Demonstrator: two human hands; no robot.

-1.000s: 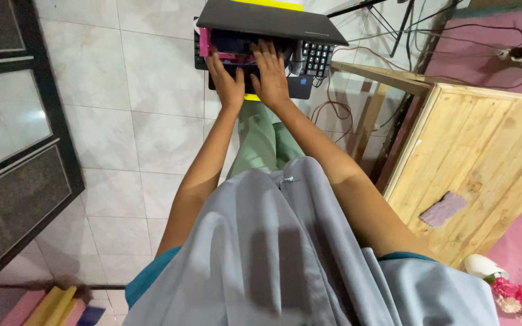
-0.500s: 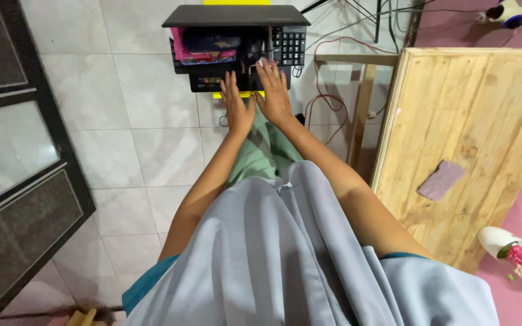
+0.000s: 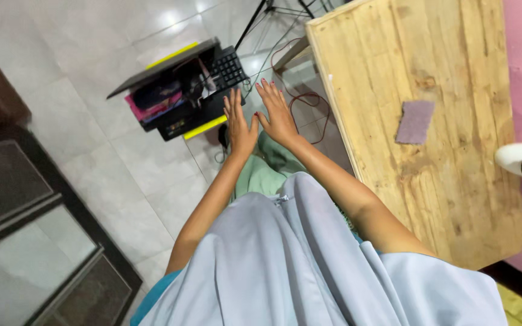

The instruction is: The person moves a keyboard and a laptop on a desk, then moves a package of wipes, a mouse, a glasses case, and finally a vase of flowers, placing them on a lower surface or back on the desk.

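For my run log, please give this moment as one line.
left hand: open, fingers spread, holds nothing | right hand: open, holds nothing | nearest: black stack with keyboard on floor | wooden table at right

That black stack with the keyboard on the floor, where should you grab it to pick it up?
Best guess: grip the black stack by its two short ends, one hand on each, coming down from above. It is long, flat and piled with loose things, a keyboard and pink items, so holding both ends should keep it level. The left hand and right hand are open beside its near edge, holding nothing.
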